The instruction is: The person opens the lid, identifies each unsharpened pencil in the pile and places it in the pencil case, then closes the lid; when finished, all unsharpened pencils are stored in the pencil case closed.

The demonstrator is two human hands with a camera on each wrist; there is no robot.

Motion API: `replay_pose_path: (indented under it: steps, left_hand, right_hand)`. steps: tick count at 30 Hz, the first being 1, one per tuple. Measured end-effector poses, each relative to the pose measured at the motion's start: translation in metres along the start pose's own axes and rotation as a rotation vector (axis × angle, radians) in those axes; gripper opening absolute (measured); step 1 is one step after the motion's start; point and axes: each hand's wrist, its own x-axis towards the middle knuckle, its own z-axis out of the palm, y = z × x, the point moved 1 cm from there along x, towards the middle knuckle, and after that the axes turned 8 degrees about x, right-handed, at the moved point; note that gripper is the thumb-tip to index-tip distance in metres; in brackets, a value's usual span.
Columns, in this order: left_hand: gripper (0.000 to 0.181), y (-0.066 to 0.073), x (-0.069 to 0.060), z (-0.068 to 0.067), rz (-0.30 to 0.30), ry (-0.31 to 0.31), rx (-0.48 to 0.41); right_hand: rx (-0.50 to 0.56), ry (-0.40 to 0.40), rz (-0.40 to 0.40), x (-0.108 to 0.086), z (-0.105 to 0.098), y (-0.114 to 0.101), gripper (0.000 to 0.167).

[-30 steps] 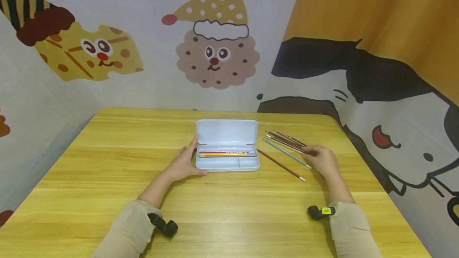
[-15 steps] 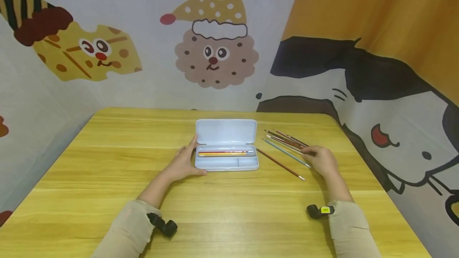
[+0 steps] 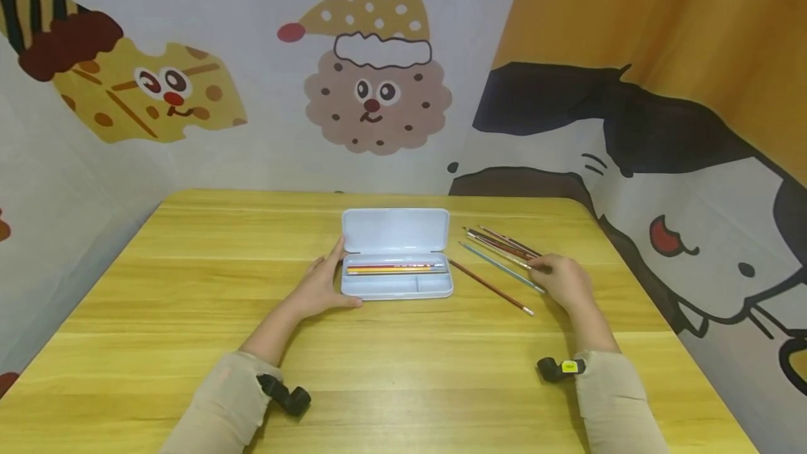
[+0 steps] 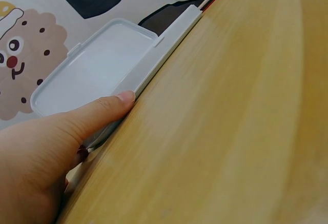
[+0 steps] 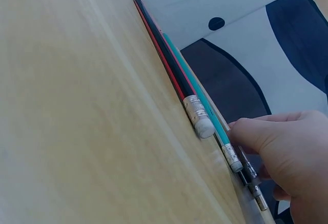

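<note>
An open white pencil case (image 3: 381, 296) lies on the table, its lid tipped back. Several pencils (image 3: 396, 269) rest in its long compartment. My left hand (image 3: 315, 291) holds the case's left end, with the thumb (image 4: 105, 114) along the front edge and the fingers toward the back. To the right, my right hand (image 3: 565, 282) pinches at the near end of a loose bunch of pencils (image 3: 504, 246); the fingers hide exactly how many it has. Beside them lie a blue pencil (image 3: 501, 267) and a brown-red pencil (image 3: 492, 287) with a white eraser.
The wooden table (image 3: 403, 370) ends at a cartoon-printed cloth (image 3: 265, 160) behind it. The brown-red pencil's far tip lies close to the case's right side. A small dark camera sits on each wrist.
The dark pencil ends that showed past my right fingers a second ago are now hidden by the hand. My left hand stays on the case. The head view shifts slightly.
</note>
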Motion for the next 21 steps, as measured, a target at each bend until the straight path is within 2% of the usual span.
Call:
replay_pose_path:
  steps: [14,21]
  left_hand:
    - [0.134,0.001,-0.001,0.000,0.000,-0.005,-0.011]
    - [0.134,-0.001,0.000,0.001,0.008,0.000,-0.017]
  right_hand:
    - [0.021,0.034,-0.035,0.001,-0.001,-0.004,0.021]
    - [0.049,0.078,-0.091,0.000,-0.002,-0.014,0.018]
